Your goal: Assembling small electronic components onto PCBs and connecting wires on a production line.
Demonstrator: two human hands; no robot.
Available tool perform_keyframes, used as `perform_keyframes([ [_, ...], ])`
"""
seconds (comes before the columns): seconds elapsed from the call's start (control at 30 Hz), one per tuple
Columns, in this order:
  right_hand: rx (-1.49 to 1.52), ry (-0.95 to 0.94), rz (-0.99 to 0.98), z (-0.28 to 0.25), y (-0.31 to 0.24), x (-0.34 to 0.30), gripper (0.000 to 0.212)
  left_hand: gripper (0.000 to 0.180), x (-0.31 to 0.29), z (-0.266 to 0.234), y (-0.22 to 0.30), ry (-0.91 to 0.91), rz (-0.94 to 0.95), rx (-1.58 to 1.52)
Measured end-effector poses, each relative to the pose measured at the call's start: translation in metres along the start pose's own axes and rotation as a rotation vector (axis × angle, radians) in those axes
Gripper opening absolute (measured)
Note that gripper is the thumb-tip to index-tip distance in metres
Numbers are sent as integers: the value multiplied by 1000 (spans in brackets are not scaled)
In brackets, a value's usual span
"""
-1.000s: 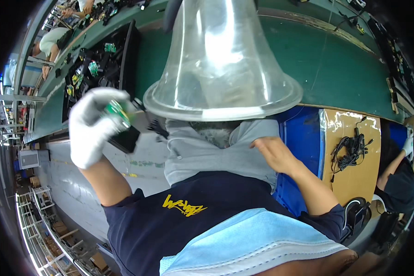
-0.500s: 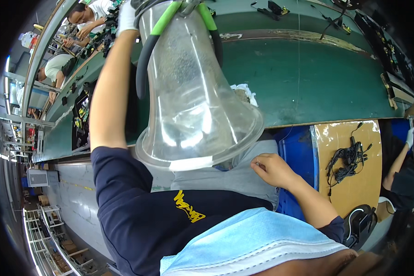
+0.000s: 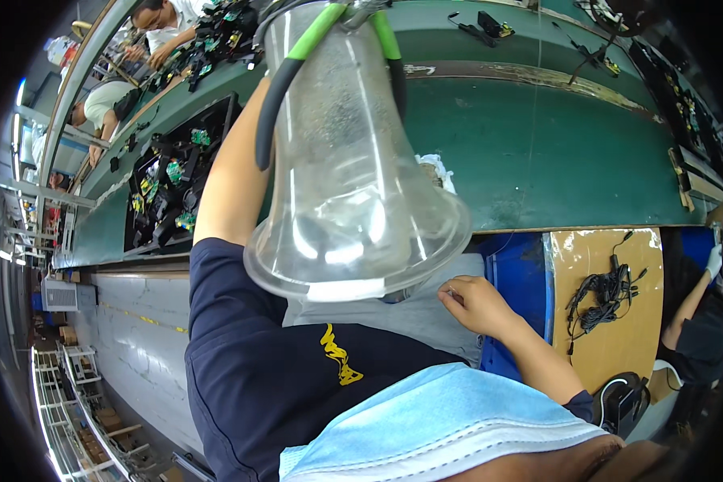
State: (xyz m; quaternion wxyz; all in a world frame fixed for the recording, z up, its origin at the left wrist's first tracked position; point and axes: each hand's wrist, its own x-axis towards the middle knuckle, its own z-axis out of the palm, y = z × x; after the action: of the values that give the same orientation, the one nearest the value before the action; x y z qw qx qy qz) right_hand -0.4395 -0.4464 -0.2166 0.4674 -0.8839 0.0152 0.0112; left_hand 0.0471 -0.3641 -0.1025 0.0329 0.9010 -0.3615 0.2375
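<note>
A clear plastic bell-shaped hood hangs mouth-down right before me. Pliers with green and black handles hang against its narrow top. My bare left forearm reaches up along the hood's left side; my left hand is hidden past the hood at the top edge. My right hand rests on the grey cloth over my lap, just below the hood's rim. Its fingers are loosely bent and nothing shows in it.
A green workbench runs across behind the hood, with a white rag on it. A black tray of circuit boards sits left. A blue bin and cardboard with black cables lie right. Other people work at top left and far right.
My left arm has swung from beside the hood, where its gloved hand held a green tool, up past the top edge. My right hand slid slightly on the grey cloth.
</note>
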Motion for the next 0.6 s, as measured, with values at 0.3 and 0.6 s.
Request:
perform_keyframes([
  [0.3, -5, -39, 27, 4, -6, -1, 15, 50, -101, -72, -127, -349, -51, -43],
  [0.6, -83, -29, 19, 13, -4, 0, 15, 49, -134, -63, -178, -345, -288, -68],
])
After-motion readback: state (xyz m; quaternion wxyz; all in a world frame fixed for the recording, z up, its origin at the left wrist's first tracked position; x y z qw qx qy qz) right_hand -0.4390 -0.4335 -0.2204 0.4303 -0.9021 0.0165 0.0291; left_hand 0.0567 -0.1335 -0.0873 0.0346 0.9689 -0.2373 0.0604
